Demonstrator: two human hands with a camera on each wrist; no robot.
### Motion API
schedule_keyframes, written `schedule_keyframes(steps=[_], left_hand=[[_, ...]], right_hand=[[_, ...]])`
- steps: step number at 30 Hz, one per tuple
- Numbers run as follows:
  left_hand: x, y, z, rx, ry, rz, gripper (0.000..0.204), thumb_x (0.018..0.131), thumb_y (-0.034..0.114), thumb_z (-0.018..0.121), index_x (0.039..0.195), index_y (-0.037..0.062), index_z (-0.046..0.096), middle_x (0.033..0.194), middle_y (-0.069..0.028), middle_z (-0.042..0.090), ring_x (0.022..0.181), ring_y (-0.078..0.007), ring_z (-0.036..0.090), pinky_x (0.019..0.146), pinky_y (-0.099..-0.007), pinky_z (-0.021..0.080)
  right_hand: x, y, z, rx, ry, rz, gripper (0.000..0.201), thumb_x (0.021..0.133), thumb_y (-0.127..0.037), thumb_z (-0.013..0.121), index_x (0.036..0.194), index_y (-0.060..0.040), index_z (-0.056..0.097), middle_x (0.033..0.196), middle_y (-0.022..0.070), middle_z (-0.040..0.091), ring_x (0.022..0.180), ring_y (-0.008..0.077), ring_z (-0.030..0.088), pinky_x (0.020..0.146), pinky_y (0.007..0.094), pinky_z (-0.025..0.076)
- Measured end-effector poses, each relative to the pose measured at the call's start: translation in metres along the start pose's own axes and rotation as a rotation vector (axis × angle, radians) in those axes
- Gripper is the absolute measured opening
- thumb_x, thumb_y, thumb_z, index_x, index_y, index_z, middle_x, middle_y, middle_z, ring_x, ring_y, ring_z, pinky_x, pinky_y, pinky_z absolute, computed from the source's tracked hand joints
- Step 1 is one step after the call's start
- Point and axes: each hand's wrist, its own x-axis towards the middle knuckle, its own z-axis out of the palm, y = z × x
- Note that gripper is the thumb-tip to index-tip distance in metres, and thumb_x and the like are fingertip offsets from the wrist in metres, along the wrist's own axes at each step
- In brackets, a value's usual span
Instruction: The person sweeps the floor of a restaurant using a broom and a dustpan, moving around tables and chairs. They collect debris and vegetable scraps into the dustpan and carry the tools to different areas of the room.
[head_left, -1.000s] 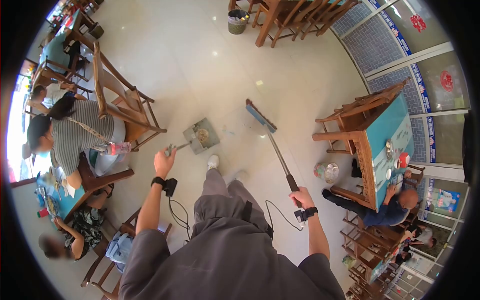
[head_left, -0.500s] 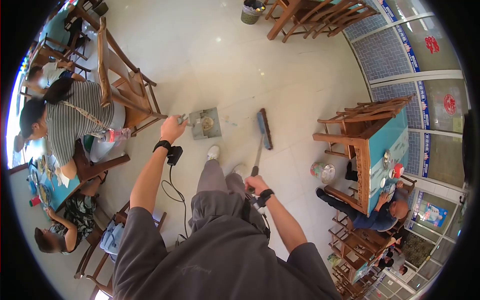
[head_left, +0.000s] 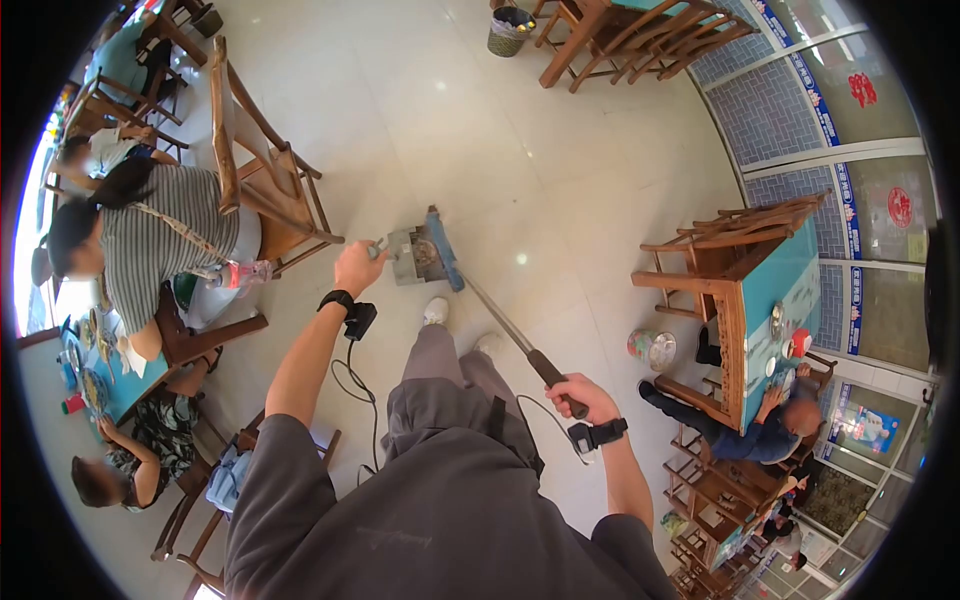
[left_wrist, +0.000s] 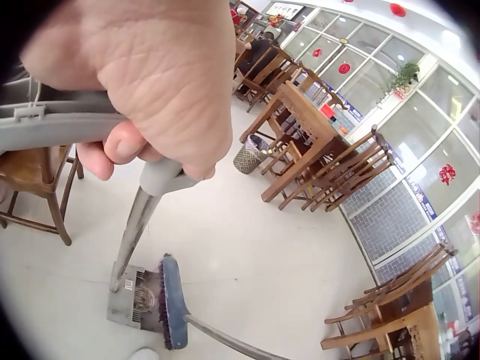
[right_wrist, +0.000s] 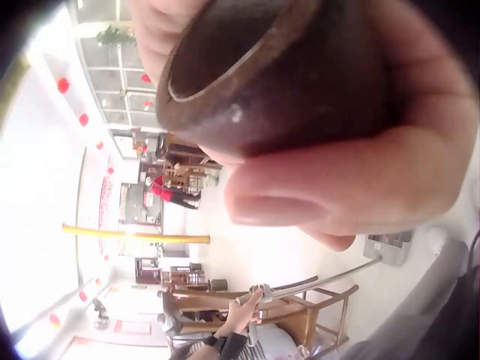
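In the head view my left hand [head_left: 357, 268] grips the handle of a grey long-handled dustpan [head_left: 403, 262], which lies on the floor ahead of my feet. The left wrist view has the fingers curled round its grey handle [left_wrist: 60, 129]. My right hand [head_left: 590, 398] holds a broom [head_left: 500, 317] by its dark grip, seen close up as a brown hollow end [right_wrist: 300, 90] in the right wrist view. The blue broom head [left_wrist: 174, 300], with dark bristles, stands at the dustpan's open right edge, bristles facing in. Some debris shows inside the pan.
On the left, a seated person in a striped top [head_left: 165, 225] is close to a wooden chair [head_left: 265, 180]. A teal-topped table [head_left: 780, 290] and a bin [head_left: 652, 347] stand on the right. Another bin [head_left: 508, 35] is farther ahead.
The broom head has swept left across the floor, from well right of the dustpan to its edge. My right hand swung inward near the body, then back out to the right.
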Motion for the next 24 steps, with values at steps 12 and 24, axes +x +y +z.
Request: schedule_keyframes(steps=[12,24], left_hand=[[-0.022,-0.031,-0.005,-0.045,0.051,-0.096,0.04,0.075,0.036,0.062,0.1,0.006,0.063,0.084,-0.0182,0.063,0.083,-0.0347,0.06,0.071,-0.0419,0.048],[-0.059,-0.05,-0.013,-0.127,0.017,-0.211,0.04,0.075,0.036,0.063,0.1,0.0048,0.063,0.08,-0.0198,0.063,0.08,-0.0342,0.06,0.069,-0.0415,0.049]], right_hand=[[0.109,0.024,0.095,-0.286,0.075,-0.201,0.017,0.067,-0.01,0.057,0.055,0.001,0.052,0.051,0.0074,0.052,0.042,0.017,0.051,0.042,0.0287,0.041],[-0.01,-0.035,0.005,-0.366,0.173,-0.07,0.014,0.07,-0.004,0.056,0.082,0.0019,0.051,0.053,0.0006,0.046,0.038,0.0088,0.043,0.035,0.0222,0.034]])
